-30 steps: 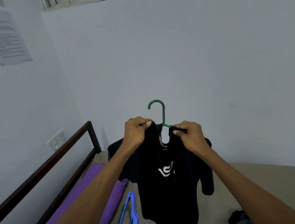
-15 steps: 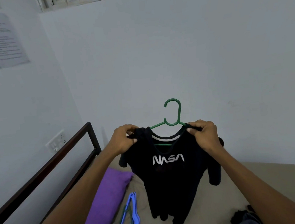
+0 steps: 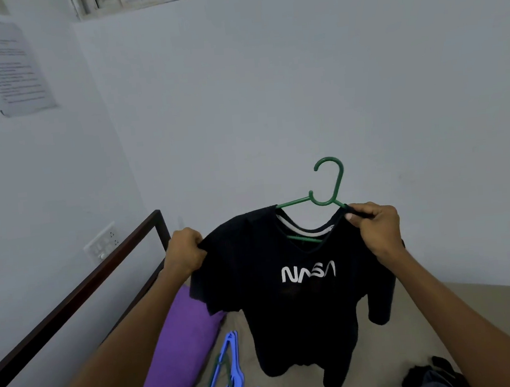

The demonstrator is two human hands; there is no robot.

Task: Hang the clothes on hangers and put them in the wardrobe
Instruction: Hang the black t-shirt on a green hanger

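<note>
Left hand (image 3: 185, 255) and right hand (image 3: 377, 226) are each pinching a shoulder of the black shirt (image 3: 296, 297); the green hanger (image 3: 328, 187) is spanning left-right between both grips.

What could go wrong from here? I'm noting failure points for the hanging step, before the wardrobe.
1. The black NASA T-shirt seems only partly seated: the green hanger's left arm shows bare at the collar, so that shoulder could slip once the left hand or right hand releases.
2. Its hem hangs just above the blue hangers on the bed and might snag them.
</note>
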